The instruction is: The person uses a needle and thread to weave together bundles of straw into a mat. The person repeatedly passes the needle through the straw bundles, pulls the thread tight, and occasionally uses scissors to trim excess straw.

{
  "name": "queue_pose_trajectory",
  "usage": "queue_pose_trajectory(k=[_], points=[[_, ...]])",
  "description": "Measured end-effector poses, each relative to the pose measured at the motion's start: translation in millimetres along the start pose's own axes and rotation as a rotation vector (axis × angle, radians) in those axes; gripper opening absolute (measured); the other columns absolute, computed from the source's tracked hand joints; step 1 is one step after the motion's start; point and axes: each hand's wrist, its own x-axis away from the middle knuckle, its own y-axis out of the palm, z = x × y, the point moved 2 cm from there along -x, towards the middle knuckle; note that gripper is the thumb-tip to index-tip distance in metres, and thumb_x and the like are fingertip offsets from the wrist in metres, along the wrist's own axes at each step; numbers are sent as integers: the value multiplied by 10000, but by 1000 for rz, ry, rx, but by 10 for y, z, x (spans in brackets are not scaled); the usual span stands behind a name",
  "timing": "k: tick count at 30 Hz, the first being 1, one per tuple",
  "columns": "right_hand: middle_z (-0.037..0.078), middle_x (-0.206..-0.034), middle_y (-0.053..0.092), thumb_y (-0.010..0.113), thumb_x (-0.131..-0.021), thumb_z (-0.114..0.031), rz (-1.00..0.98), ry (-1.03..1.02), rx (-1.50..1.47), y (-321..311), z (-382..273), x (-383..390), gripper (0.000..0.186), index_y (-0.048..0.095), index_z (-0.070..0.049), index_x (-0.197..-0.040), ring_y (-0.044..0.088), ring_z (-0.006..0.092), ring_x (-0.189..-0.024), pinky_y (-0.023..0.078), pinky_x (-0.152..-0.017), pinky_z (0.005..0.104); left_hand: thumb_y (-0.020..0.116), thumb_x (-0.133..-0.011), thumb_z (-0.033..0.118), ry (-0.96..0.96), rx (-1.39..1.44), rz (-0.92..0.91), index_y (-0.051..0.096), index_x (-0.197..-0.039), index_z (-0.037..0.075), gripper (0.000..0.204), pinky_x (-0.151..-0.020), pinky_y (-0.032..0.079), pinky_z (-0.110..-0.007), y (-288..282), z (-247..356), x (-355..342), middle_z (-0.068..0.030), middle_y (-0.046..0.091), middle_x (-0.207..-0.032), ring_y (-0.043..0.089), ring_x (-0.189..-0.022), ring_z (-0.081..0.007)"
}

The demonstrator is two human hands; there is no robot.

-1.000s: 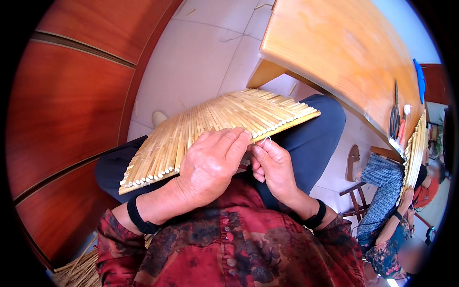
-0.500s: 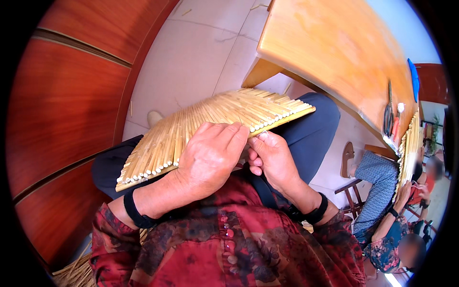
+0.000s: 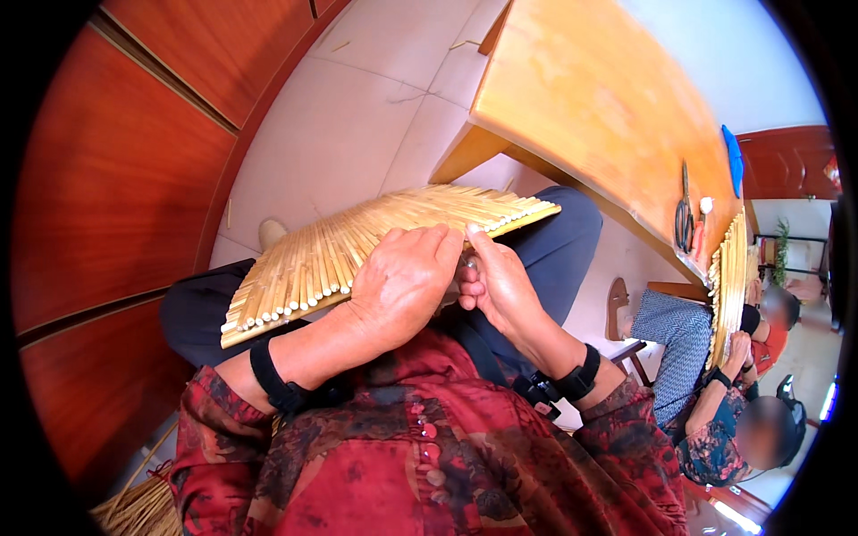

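My two hands meet at the near edge of the stalk mat lying across my lap.
My left hand (image 3: 402, 281) closes over that edge; my right hand (image 3: 502, 284) curls beside it, though what its fingers grip I can't tell. Best, I judge, to keep the stalks snug and level above the edge strip (image 3: 534, 221). The mat (image 3: 326, 250) looks pale gold, white-tipped, spreading towards the table (image 3: 590, 98).

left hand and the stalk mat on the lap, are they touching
Touching. The head view shows the left hand lying across the near edge of the stalk mat, its fingers against it without a gap.
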Motion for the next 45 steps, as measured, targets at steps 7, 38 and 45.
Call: queue_pose_trajectory(k=[7,38,45], points=[[-12,-580,369,486,-885,-402,37,33,23,48,-37,9,328,473,-82,-818,342,85,-445,340,-403,241,540,-713,92,9,-4,21,543,-978,-14,285,-730,463,-353,-1,-4,-6,-142,603,-903,595,-836,-276],[42,-642,581,597,-810,-144,-164,-738,1091,326,-862,582,146,618,1,-813,516,67,-553,428,-521,232,545,-702,82,363,-222,-65,524,-993,37,296,-679,427,-315,-639,-250,300,-53,570,-801,559,-716,-211],[-14,-628,551,595,-814,-128,-461,-172,947,341,-372,281,138,625,-2,-766,470,48,-574,382,-508,223,565,-686,83,293,-139,8,552,-984,26,304,-701,429,-307,-400,54,661,-51,594,-876,575,-774,-185]])
